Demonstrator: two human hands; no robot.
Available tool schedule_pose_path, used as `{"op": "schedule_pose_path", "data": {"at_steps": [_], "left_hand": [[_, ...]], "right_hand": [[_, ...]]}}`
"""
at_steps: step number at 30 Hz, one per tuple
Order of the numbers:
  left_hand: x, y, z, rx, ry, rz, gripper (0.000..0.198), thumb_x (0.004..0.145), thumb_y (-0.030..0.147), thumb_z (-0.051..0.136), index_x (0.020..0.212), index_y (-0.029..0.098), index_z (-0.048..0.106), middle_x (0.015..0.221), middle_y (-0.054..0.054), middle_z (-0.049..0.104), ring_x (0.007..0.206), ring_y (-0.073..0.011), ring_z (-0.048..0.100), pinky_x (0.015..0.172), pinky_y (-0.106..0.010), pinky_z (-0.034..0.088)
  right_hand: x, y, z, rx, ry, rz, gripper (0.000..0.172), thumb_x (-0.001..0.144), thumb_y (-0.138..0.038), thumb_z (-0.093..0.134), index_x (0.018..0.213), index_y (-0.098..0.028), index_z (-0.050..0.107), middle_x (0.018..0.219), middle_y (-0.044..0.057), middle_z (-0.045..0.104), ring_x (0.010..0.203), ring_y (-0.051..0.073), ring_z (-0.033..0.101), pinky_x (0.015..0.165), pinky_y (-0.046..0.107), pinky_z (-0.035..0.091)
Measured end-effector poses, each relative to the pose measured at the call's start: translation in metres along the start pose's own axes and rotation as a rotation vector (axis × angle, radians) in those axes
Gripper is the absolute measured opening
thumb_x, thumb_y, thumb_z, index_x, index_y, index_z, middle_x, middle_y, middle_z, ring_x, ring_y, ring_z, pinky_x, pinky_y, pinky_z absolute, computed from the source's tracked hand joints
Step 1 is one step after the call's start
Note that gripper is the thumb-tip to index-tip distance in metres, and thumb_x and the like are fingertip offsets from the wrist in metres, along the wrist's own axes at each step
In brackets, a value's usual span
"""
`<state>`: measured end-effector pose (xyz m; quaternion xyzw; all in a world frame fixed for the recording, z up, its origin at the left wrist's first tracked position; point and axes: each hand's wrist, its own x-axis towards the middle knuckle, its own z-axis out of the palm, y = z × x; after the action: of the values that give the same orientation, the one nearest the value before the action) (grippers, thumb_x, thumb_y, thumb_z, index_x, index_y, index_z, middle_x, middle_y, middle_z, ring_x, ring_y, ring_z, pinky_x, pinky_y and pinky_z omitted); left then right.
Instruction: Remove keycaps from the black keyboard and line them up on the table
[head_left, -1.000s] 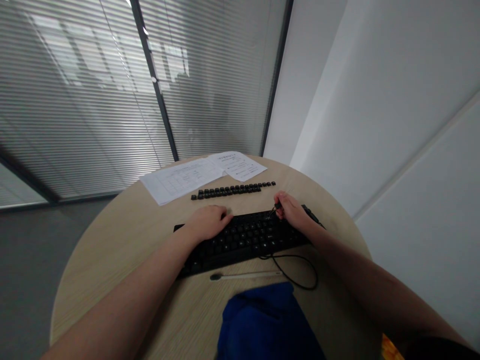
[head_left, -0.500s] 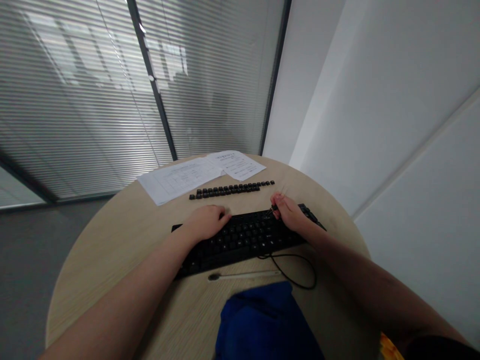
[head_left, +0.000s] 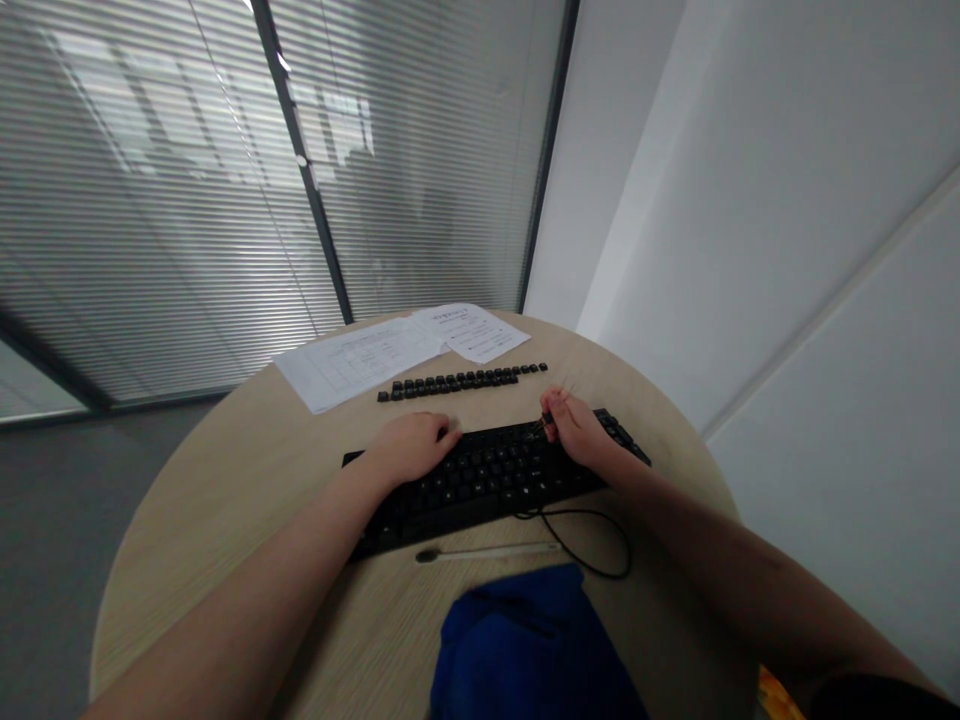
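Note:
A black keyboard (head_left: 480,480) lies at a slant on the round table. My left hand (head_left: 416,443) is closed over its far edge on the left, thumb pointing right along the top rows. Near the far right of the keyboard, my right hand (head_left: 571,425) pinches a wire keycap puller (head_left: 546,420). Thin wires stick out above the fist, and the lower ends reach the top row of keys; whether they hook a keycap cannot be made out. Beyond the keyboard, loose black keycaps (head_left: 457,381) stand in two rows.
Printed sheets (head_left: 360,358) lie at the table's far side. In front of the keyboard are a thin brush with a dark head (head_left: 429,556), a looped black cable (head_left: 628,545) and a blue cloth (head_left: 525,640). A wall (head_left: 825,250) stands close on the right.
Almost nothing differs. My right hand has shifted very slightly at the same spot with the keycap puller; the left hand and keyboard stay put.

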<state>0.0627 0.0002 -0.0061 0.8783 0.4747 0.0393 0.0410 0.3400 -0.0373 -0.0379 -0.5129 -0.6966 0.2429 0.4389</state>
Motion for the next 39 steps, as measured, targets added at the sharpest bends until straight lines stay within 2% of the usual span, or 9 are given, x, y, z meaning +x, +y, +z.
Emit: {"op": "schedule_pose_path", "data": {"at_steps": [8, 20, 32, 39], "left_hand": [[0.0, 0.002, -0.001, 0.004, -0.014, -0.011, 0.047, 0.094, 0.051, 0.033, 0.087, 0.019, 0.068, 0.088, -0.012, 0.071, 0.081, -0.0276, 0.065, 0.069, -0.036, 0.045], [-0.001, 0.001, -0.001, -0.013, -0.005, -0.004, 0.048, 0.093, 0.052, 0.034, 0.087, 0.019, 0.068, 0.088, -0.012, 0.071, 0.081, -0.0266, 0.065, 0.071, -0.036, 0.045], [0.002, -0.001, 0.002, 0.001, -0.004, -0.008, 0.049, 0.093, 0.053, 0.033, 0.087, 0.019, 0.068, 0.089, -0.012, 0.071, 0.081, -0.0269, 0.065, 0.069, -0.036, 0.045], [0.001, 0.001, -0.001, 0.007, -0.022, -0.018, 0.049, 0.093, 0.054, 0.034, 0.088, 0.02, 0.068, 0.091, -0.011, 0.072, 0.083, -0.0258, 0.065, 0.072, -0.035, 0.046]], "right_hand": [[0.006, 0.004, 0.002, 0.048, 0.021, 0.043, 0.049, 0.096, -0.065, 0.024, 0.081, -0.023, 0.044, 0.053, -0.004, 0.05, 0.049, 0.014, 0.051, 0.055, 0.028, 0.041], [0.012, 0.006, -0.001, 0.122, -0.046, 0.12, 0.048, 0.095, -0.065, 0.025, 0.08, -0.023, 0.043, 0.05, -0.007, 0.044, 0.043, 0.012, 0.048, 0.047, 0.024, 0.036], [0.002, 0.001, 0.002, -0.031, -0.049, 0.005, 0.046, 0.097, -0.061, 0.027, 0.074, -0.023, 0.042, 0.06, -0.001, 0.047, 0.05, 0.015, 0.046, 0.05, 0.028, 0.035], [0.001, -0.012, 0.001, -0.087, -0.065, -0.023, 0.04, 0.098, -0.054, 0.033, 0.072, -0.024, 0.041, 0.055, 0.0, 0.048, 0.05, 0.017, 0.046, 0.052, 0.029, 0.032]]}}
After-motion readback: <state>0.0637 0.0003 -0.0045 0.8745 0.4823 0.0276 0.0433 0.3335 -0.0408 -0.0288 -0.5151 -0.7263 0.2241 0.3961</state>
